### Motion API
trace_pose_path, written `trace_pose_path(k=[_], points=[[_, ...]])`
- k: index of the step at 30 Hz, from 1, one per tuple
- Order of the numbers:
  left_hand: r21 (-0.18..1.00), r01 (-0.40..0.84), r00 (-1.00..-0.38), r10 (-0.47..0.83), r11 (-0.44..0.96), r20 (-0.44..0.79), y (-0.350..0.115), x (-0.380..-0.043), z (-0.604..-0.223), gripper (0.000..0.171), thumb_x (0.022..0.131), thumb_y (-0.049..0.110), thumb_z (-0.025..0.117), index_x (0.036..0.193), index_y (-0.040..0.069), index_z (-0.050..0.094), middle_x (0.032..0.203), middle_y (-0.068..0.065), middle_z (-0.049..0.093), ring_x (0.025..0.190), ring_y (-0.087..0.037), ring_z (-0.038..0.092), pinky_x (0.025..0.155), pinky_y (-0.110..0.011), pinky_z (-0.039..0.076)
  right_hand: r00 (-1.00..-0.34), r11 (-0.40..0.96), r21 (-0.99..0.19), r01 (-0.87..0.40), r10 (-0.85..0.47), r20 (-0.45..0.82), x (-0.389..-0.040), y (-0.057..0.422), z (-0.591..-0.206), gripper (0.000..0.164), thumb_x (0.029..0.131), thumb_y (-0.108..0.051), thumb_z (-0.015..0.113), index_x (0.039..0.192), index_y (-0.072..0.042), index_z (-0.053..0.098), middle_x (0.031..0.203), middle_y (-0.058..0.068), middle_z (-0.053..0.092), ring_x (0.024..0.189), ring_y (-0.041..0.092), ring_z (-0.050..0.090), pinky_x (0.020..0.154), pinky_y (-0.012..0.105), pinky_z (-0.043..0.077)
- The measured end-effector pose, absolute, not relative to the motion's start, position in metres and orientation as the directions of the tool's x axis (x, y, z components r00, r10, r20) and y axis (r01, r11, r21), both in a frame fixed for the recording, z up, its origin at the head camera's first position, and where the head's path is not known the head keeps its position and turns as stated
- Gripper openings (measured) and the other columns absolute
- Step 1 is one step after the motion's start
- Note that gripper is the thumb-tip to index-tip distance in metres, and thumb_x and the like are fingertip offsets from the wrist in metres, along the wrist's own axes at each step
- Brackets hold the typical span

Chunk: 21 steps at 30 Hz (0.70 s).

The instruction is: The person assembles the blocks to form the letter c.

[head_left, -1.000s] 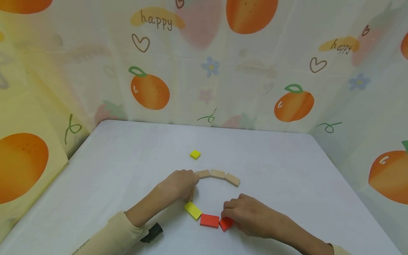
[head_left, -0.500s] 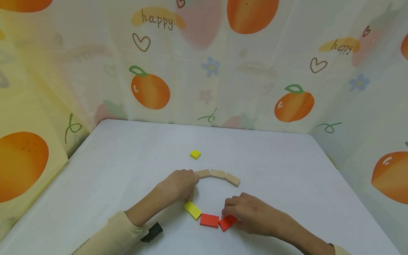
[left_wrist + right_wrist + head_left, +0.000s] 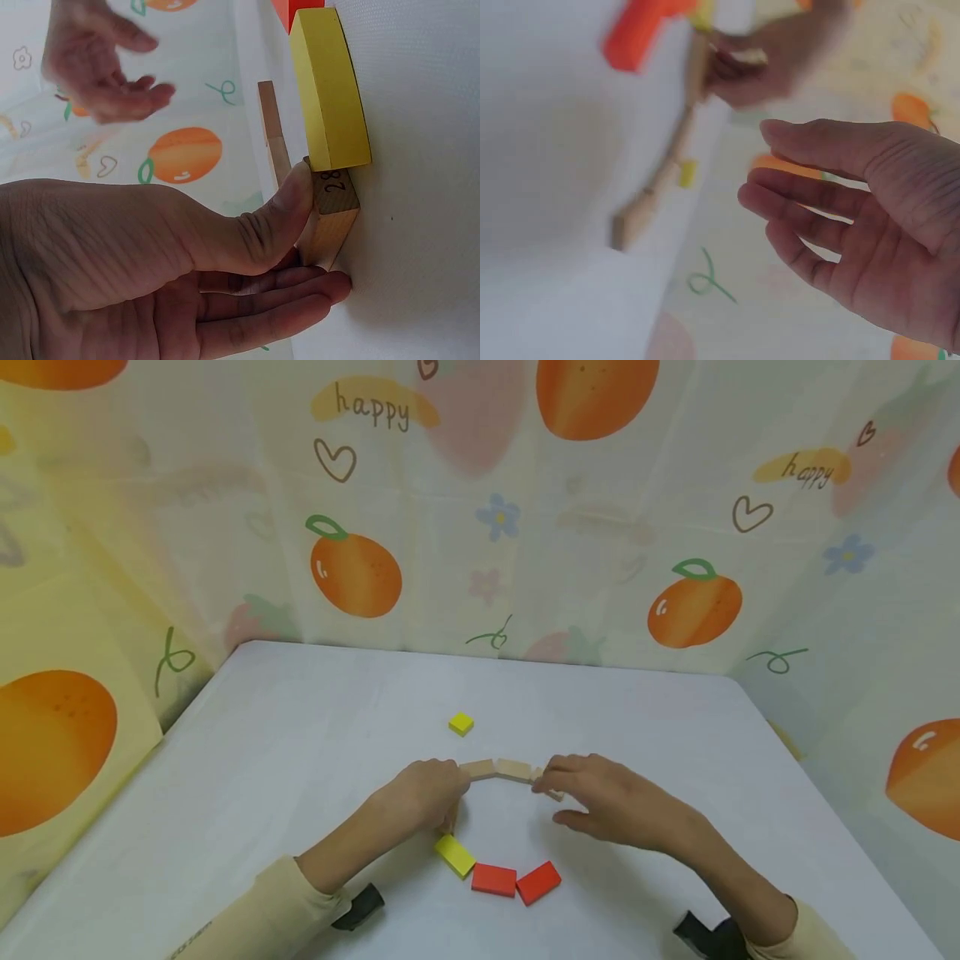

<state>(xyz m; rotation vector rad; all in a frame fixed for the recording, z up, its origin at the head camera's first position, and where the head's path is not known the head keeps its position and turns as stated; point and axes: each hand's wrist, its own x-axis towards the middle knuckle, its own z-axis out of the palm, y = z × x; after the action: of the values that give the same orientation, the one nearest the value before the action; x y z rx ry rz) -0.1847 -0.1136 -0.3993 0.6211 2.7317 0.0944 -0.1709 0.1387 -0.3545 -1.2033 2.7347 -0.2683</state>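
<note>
Wooden, yellow and red blocks form a curved row on the white table. My left hand (image 3: 422,793) pinches a plain wooden block (image 3: 337,232) at the row's left side, thumb on one face and fingers on the other. Against its numbered end stands a yellow block (image 3: 330,90). Two red blocks, one flat in the middle (image 3: 493,880) and one angled at the right (image 3: 539,883), continue the near side. Along the far side run plain wooden blocks (image 3: 513,769). Over the rightmost of them is my right hand (image 3: 622,802), fingers loosely spread and holding nothing.
One loose yellow block (image 3: 461,724) lies beyond the curved row. A fruit-printed curtain (image 3: 570,527) hangs behind the table (image 3: 645,718) and at both sides. Dark wrist-worn cameras sit at the left wrist (image 3: 358,907) and right wrist (image 3: 708,935).
My right hand has let go of the angled red block and moved away over the far wooden blocks, its fingers spreading. The red block turned slightly before that. My left hand stays put.
</note>
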Motion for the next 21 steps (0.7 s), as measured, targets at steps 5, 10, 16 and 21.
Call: trace_pose_path(k=[5,10,16,21], points=[[0.130,0.407,-0.849,0.427,0.904,-0.309,-0.113,-0.185,-0.399,0.028,0.082,0.014,0.090,0.104,0.008,0.073,0.085,-0.003,0.064,0.073,-0.017,0.053,0.067,-0.024,0.050,-0.716,0.698,-0.239,-0.675,-0.698,-0.017,-0.195,0.135,-0.342,0.035,0.091,-0.017,0.082,0.125,-0.019,0.073,0.113,-0.004,0.072,0.098,0.010,0.067,0.083,0.026,0.059],[0.125,0.409,-0.851,0.427,0.904,-0.306,-0.113,-0.186,-0.399,0.026,0.082,0.014,0.090,0.101,0.008,0.074,0.084,-0.003,0.065,0.072,-0.017,0.053,0.068,-0.024,0.051,-0.723,0.698,-0.287,-0.656,-0.690,-0.027,-0.226,0.118,-0.346,0.033,0.093,-0.013,0.080,0.125,-0.013,0.072,0.114,0.001,0.075,0.103,0.018,0.070,0.088,0.031,0.061],[0.143,0.405,-0.849,0.430,0.903,-0.309,-0.113,-0.186,-0.400,0.027,0.081,0.016,0.090,0.102,0.007,0.075,0.079,-0.002,0.062,0.071,-0.017,0.053,0.066,-0.024,0.049,-0.684,0.648,-0.348,-0.677,-0.729,-0.026,-0.268,0.098,-0.368,0.025,0.095,-0.006,0.074,0.120,-0.005,0.072,0.116,0.011,0.076,0.104,0.025,0.070,0.092,0.037,0.061],[0.141,0.414,-0.847,0.437,0.899,-0.302,-0.112,-0.186,-0.400,0.028,0.081,0.016,0.090,0.102,0.006,0.074,0.077,-0.001,0.060,0.069,-0.016,0.052,0.064,-0.023,0.046,-0.667,0.647,-0.329,-0.688,-0.742,-0.065,-0.294,0.079,-0.389,0.023,0.098,-0.005,0.070,0.121,-0.004,0.071,0.119,0.012,0.074,0.106,0.023,0.068,0.094,0.036,0.059]])
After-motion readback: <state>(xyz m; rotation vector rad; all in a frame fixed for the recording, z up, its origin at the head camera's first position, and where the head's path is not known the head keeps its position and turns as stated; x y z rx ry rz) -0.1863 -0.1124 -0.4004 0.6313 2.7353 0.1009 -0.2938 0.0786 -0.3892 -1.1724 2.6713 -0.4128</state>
